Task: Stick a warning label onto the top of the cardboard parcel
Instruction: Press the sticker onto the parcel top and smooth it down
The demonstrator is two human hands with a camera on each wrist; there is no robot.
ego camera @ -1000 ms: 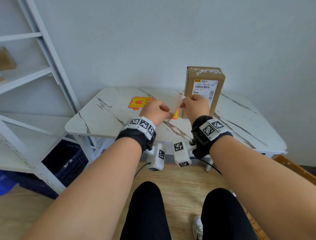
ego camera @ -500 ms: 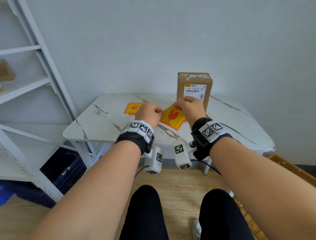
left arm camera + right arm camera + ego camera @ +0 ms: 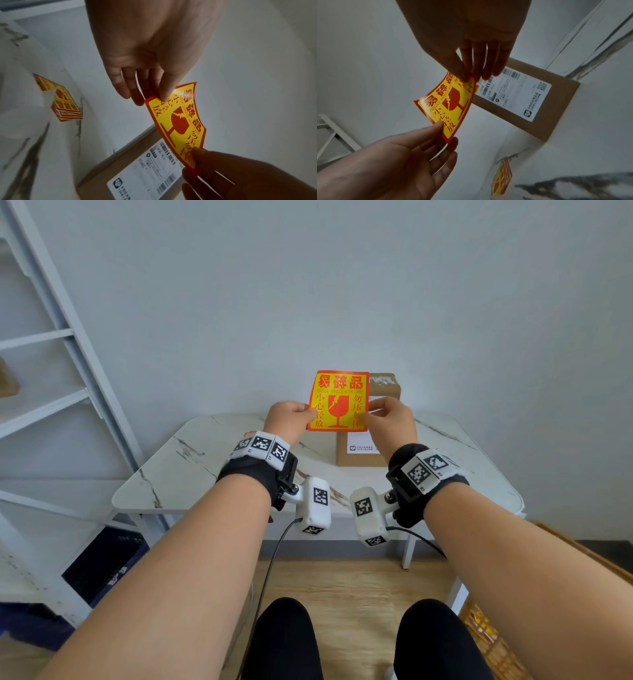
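Note:
A yellow-and-red fragile warning label point(image 3: 338, 400) hangs upright in the air, its printed side facing me. My left hand point(image 3: 310, 414) pinches its left edge and my right hand point(image 3: 368, 410) pinches its right edge. The cardboard parcel point(image 3: 385, 390) stands upright on the table just behind the label, partly hidden by it, with a white shipping label on its front. In the left wrist view the left hand's fingertips point(image 3: 164, 97) grip the curved label point(image 3: 178, 121) above the parcel point(image 3: 96, 180). The right wrist view has the label point(image 3: 450, 105) in front of the parcel point(image 3: 558, 115).
The white marble-patterned table point(image 3: 191, 474) stands against a plain wall. A stack of spare warning labels point(image 3: 63, 104) lies on the table left of the parcel. A white metal shelf rack point(image 3: 78, 361) stands at the left, with a dark crate under it.
Both hands have raised the label from low over the table to the height of the parcel's top. It has turned upright, with the print now facing me.

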